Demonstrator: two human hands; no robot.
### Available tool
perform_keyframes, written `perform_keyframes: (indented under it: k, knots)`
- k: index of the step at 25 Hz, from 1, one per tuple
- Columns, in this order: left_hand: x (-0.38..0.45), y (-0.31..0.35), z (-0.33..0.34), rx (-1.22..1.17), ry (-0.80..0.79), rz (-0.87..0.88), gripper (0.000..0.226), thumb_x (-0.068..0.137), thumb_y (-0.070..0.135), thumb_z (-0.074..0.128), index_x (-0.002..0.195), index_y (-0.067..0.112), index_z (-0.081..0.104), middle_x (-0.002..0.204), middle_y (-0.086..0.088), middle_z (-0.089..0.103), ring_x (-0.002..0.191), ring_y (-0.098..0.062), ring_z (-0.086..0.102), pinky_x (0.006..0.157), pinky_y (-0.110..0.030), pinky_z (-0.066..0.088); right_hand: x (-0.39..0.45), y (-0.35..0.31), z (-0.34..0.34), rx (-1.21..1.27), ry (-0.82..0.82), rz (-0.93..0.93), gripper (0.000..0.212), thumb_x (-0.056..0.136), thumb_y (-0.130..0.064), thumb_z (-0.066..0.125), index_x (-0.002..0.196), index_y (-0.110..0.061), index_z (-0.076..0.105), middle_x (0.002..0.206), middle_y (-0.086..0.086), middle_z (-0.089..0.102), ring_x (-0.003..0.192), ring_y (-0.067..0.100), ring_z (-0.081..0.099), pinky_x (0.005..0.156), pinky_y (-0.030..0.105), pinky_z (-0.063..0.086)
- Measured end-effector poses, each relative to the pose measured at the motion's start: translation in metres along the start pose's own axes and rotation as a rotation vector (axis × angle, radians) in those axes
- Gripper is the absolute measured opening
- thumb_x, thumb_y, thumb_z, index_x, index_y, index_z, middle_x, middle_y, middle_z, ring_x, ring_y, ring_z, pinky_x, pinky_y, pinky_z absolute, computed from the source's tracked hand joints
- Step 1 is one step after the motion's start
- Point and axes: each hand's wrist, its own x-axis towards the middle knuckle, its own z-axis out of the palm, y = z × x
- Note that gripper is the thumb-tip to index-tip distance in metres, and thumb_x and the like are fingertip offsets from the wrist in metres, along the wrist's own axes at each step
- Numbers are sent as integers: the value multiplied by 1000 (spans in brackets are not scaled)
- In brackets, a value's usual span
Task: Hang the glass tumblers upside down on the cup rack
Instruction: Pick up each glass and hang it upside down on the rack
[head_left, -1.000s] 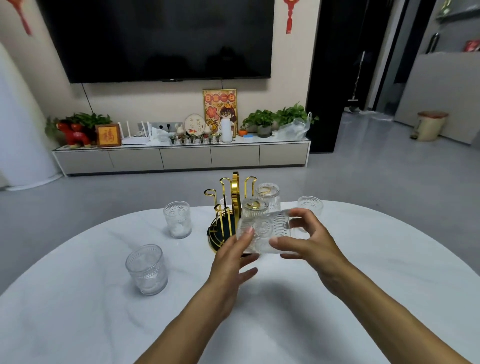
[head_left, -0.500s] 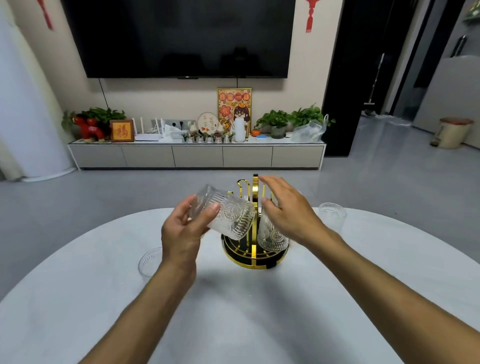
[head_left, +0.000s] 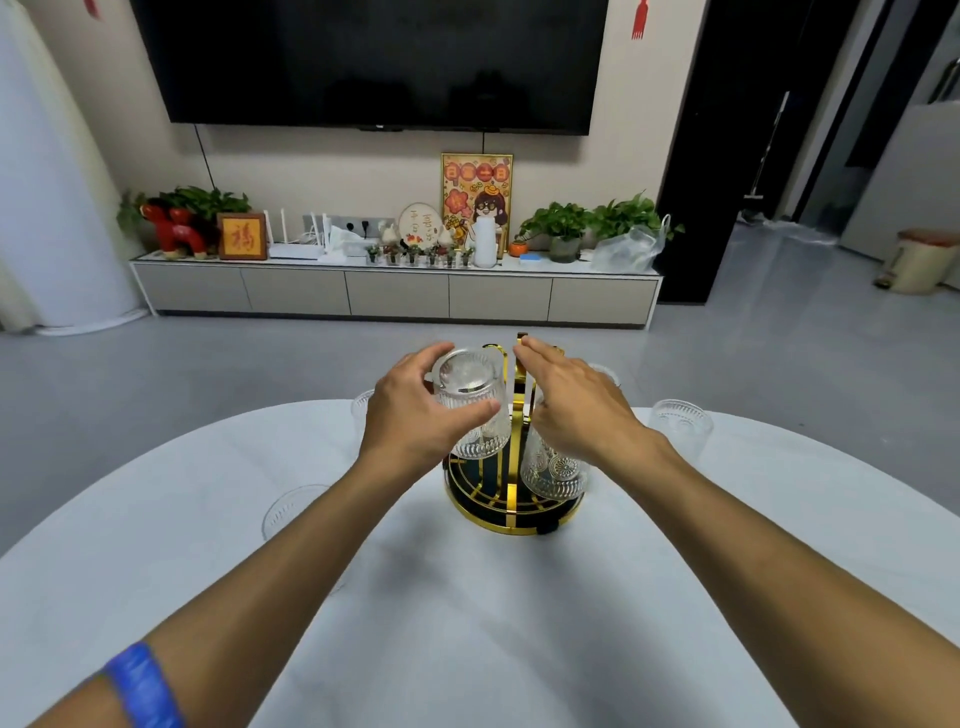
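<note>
Head view: left hand (head_left: 415, 415) around inverted tumbler (head_left: 472, 402) over rack (head_left: 511, 499); right hand (head_left: 576, 410) spread flat.

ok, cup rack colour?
Gold wire frame on a dark round base with gold rim: cup rack, head view.

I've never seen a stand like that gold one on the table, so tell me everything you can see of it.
The cup rack looks like shiny gold metal: a round base with a gold rim and dark inside, and thin upright rods ending in curved hooks. It stands upright on the white table. An upside-down glass tumbler hangs on its right side. The left hand holds another tumbler upside down over a left rod, and the right hand rests at its top.
</note>
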Motion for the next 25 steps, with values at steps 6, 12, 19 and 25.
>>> perform_keyframes:
  k: [6, 12, 19, 25]
  knots:
    - [-12, -14, 22, 189, -125, -16, 83, 63, 49, 84, 135, 20, 55, 126, -4, 63, 109, -23, 60, 91, -39, 52, 1, 2, -1, -38, -26, -2, 78, 82, -3, 48, 152, -22, 19, 163, -5, 15, 136, 36, 36, 105, 52, 38]
    - [-14, -23, 28, 127, -151, -86, 85, 63, 48, 85, 136, 19, 53, 130, -5, 62, 113, -24, 58, 94, -44, 51, 1, 1, 3, -42, -23, 4, 79, 83, -2, 47, 153, -23, 17, 163, -6, 13, 135, 38, 37, 103, 54, 38]
    - [-44, -31, 3, 24, -266, -129, 102, 66, 55, 80, 149, 29, 28, 149, 1, 45, 131, -20, 44, 100, -39, 44, -29, -15, 0, 154, 184, -76, 73, 77, 3, 45, 145, -20, 35, 160, 2, 26, 136, 31, 34, 105, 49, 37]
    - [-88, -103, -63, 571, -192, -286, 94, 67, 49, 78, 148, 35, 30, 158, -4, 27, 141, -30, 27, 106, -44, 31, -110, -53, 56, 470, 195, -86, 62, 71, 13, 41, 124, -11, 60, 139, 4, 53, 128, 25, 46, 104, 23, 33]
